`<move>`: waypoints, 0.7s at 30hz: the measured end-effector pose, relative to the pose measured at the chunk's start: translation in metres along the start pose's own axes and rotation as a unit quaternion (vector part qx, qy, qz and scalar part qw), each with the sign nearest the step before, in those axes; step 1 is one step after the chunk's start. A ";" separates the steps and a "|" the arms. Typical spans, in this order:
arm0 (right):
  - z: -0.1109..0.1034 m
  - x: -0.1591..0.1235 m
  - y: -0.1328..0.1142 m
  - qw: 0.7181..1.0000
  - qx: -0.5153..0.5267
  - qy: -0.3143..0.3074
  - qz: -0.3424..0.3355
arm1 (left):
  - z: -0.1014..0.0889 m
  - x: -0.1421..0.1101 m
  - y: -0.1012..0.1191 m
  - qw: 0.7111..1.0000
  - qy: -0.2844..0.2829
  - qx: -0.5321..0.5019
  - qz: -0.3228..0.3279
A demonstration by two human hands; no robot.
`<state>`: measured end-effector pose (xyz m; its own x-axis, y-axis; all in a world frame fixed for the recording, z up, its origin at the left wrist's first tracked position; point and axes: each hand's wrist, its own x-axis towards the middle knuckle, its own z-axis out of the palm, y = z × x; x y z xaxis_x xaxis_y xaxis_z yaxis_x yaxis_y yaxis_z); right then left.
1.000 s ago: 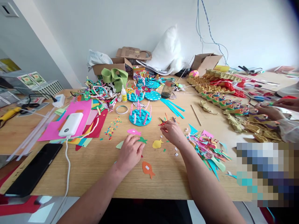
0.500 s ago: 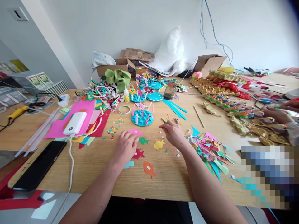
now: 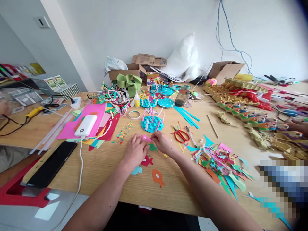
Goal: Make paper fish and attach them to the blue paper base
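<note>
My left hand and my right hand meet over a pink paper fish on the wooden table. The fingertips of both hands pinch its edges. A green paper fish lies just under my right hand. Close to my left wrist lie a red fish, a blue fish and an orange fish. A teal disc with twisted candles stands just beyond the hands. Red-handled scissors lie to the right of my right hand.
A white power bank on pink paper and a black phone lie to the left. Paper scraps pile up on the right, with painted egg cartons behind. Another person's hand works at far right. A glue bottle and boxes stand at the back.
My right hand has left the spot where the scissors now lie and moved left to the pink fish. My left hand has slid forward to the same fish.
</note>
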<state>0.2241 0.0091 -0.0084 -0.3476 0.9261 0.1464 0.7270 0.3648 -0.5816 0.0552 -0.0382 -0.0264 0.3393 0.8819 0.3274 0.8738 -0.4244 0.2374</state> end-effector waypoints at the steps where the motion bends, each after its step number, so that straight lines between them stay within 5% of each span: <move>1: 0.003 0.006 0.000 1.000 -0.014 0.006 0.001 | 0.000 0.000 0.000 1.000 0.002 0.001 0.001; 11: 0.015 0.025 0.001 0.997 0.019 -0.065 0.023 | -0.001 0.000 -0.006 1.000 -0.010 -0.013 0.005; 21: 0.015 0.022 0.000 0.998 -0.027 -0.049 0.037 | 0.003 -0.002 -0.004 1.000 -0.023 0.018 0.004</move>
<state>0.2083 0.0282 -0.0172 -0.3464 0.9377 0.0251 0.7822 0.3035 -0.5442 0.0515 -0.0376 -0.0305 0.3607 0.8876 0.2866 0.8832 -0.4238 0.2011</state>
